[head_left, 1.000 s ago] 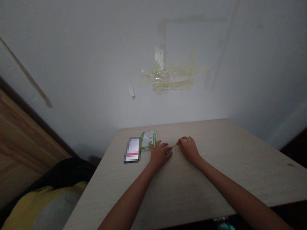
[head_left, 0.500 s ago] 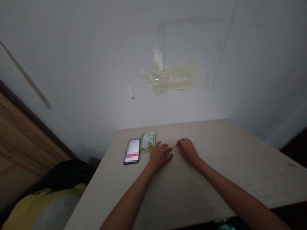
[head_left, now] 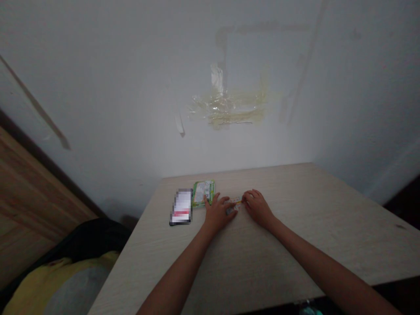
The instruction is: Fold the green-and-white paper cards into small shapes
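Observation:
A small, flat printed piece [head_left: 235,204], pale with red and yellow marks, lies on the table; whether it is a card or a packet I cannot tell. My left hand [head_left: 218,214] rests palm down with its fingers spread, some of them lying over the piece's left part and hiding it. Its thumb touches the near edge of a green and white packet [head_left: 202,192]. At the right end of the printed piece, my right hand [head_left: 257,207] has its fingertips pinched together on the edge.
A dark-edged phone [head_left: 181,208] with a blurred screen lies left of the green packet. The pale wooden table [head_left: 315,218] meets a wall [head_left: 131,109] with peeling tape [head_left: 226,107]. Yellow and grey cloth [head_left: 68,284] sits beyond the table's left edge.
Almost nothing differs. Both hands keep their places, with at most a tiny shift of the right fingertips at the printed piece's edge.

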`<state>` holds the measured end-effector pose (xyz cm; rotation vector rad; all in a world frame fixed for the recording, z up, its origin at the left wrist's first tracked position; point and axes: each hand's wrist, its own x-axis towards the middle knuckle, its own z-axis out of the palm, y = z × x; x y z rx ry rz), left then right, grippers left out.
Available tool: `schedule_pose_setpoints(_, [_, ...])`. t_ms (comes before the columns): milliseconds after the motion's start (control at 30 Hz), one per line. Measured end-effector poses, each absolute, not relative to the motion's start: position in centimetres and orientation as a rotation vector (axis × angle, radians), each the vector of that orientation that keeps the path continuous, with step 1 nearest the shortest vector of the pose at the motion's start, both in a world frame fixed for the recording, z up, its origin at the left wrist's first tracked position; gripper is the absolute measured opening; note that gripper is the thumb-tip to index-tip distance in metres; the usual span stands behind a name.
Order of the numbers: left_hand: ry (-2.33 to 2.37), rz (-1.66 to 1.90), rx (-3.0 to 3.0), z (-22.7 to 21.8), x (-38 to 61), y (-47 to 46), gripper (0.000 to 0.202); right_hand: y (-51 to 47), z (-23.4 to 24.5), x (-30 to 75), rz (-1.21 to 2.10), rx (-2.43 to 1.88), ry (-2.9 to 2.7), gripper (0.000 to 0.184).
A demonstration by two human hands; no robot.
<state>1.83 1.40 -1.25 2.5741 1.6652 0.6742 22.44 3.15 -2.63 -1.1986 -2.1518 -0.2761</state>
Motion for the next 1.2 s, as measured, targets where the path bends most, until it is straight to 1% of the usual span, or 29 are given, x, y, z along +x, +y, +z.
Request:
schedule_pose_setpoints(133, [1.656,0.717,2.569,-1.5,1.9,1.5,0.028,3.2,-2.8,22.5,-0.296,-1.223,-2.147,0.013])
schedule_pose_setpoints(267, [1.588,0.747,2.619,-1.5,2.0,1.4,0.028,3.2,-2.7,22.4,-0.312,-1.345,-2.104,0.012])
schedule_pose_setpoints(500, [1.519,0.655,2.645,-1.4,1.9,1.4,0.033,3.4,-2.8,22.6,-0.303,-1.426,-2.078,0.015])
schedule_pose_setpoints(667, [1.582,0.632,2.604,-1.5,1.9,1.5,0.037,3.5,-2.8,22.6,-0.243,-1.356,-2.109,0.016])
schedule_pose_setpoints(900, [1.572,0.638,2.621,-1.4,2.0,1.6,0.034,3.4,-3.0,22.5,-0.241,-1.258,-2.123,0.014])
schedule_pose_setpoints(1200, [1.565,0.645,2.633,-1.2,2.0,1.5,0.032,2.3,-2.1,22.4,-0.186,-1.13,-2.174,0.014])
